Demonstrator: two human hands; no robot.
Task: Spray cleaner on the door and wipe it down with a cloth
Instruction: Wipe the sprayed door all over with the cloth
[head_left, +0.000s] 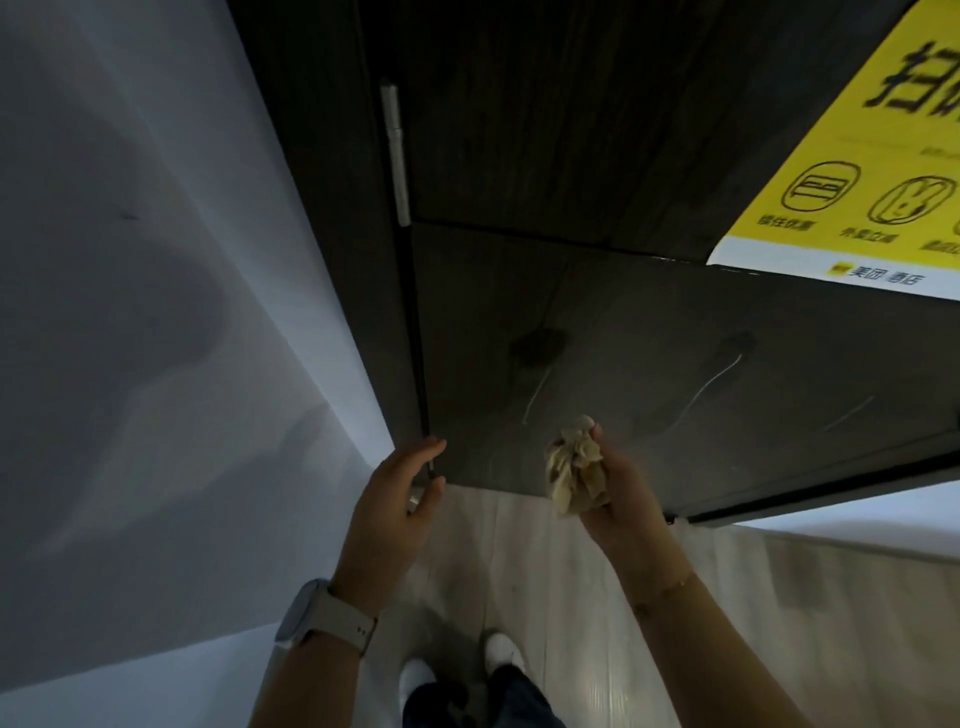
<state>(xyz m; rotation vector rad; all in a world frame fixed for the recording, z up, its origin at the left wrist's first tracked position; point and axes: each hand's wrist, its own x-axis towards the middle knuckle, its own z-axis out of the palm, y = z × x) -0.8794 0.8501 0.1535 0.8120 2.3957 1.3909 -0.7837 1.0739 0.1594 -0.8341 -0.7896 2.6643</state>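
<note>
A dark wooden door (649, 364) fills the upper middle of the head view, its lower panel marked with wet spots and thin runs of liquid. My right hand (618, 488) is shut on a crumpled beige cloth (574, 465), held just in front of the lower panel. My left hand (397, 493) is near the door's hinge-side bottom edge, fingers curled around something small that I cannot make out. A pale watch sits on that wrist. No spray bottle is visible.
A silver hinge (396, 156) runs along the door's left edge. A yellow poster (872, 156) is stuck to the door at the upper right. A white wall (156, 312) stands on the left. Pale wood flooring (753, 623) and my white shoes (415, 675) lie below.
</note>
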